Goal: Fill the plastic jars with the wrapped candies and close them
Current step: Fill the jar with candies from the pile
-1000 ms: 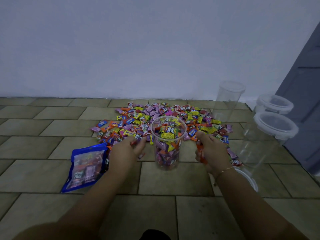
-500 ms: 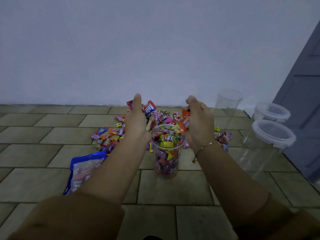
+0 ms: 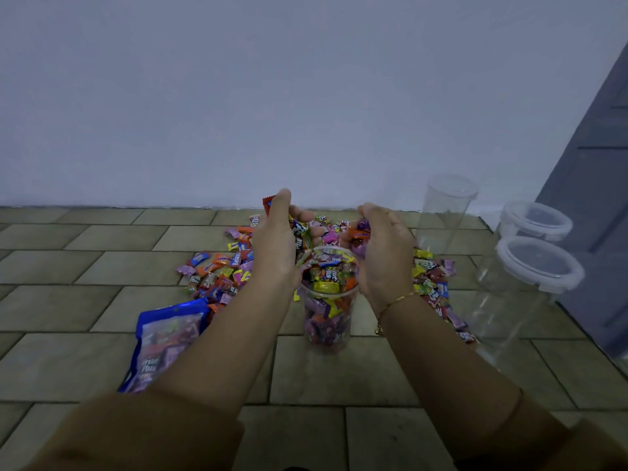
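Two hands hover over the open jar (image 3: 329, 300) on the tiled floor (image 3: 102, 266), each cupped round a small load of wrapped candies. The left hand (image 3: 277, 243) holds several wrappers against its curled fingers, and the right hand (image 3: 384, 253) grips an orange and a purple one, both just above the rim. The step in hand looks like filling: this jar appears nearly full, heaped to its mouth. Next, the hands likely need to tip inward and let go without spilling over the edge, then a lid must be found; I cannot see a loose one.

The candy pile (image 3: 224, 266) lies behind and beside the jar. A blue candy bag (image 3: 163, 338) lies at left. Three empty jars wait at right: one bare (image 3: 445, 215) and two lidded (image 3: 540, 263), well apart from the hands. Nothing blocks the drop.
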Tool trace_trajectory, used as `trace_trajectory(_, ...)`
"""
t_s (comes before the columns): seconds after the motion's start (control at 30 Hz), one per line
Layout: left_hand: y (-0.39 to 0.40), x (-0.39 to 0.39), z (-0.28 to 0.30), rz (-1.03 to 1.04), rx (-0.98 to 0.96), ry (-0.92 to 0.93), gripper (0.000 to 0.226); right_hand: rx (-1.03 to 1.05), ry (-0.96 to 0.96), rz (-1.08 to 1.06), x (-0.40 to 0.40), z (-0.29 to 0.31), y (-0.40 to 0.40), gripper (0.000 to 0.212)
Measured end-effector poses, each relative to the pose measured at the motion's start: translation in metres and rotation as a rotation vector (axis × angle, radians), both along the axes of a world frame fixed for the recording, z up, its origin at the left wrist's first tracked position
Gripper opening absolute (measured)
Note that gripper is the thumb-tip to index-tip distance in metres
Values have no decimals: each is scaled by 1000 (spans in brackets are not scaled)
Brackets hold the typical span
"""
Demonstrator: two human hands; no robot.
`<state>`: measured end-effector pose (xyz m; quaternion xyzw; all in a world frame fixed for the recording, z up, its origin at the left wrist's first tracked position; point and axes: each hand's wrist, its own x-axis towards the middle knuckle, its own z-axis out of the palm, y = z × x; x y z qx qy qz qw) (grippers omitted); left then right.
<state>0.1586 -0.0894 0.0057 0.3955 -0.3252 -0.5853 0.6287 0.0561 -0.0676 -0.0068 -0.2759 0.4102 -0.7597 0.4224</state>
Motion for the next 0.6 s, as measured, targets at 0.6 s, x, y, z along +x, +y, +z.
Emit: trace_trajectory(0.6,5,1,-3,-118,-110,-97,56,-54,142,-35,6,3,7,35)
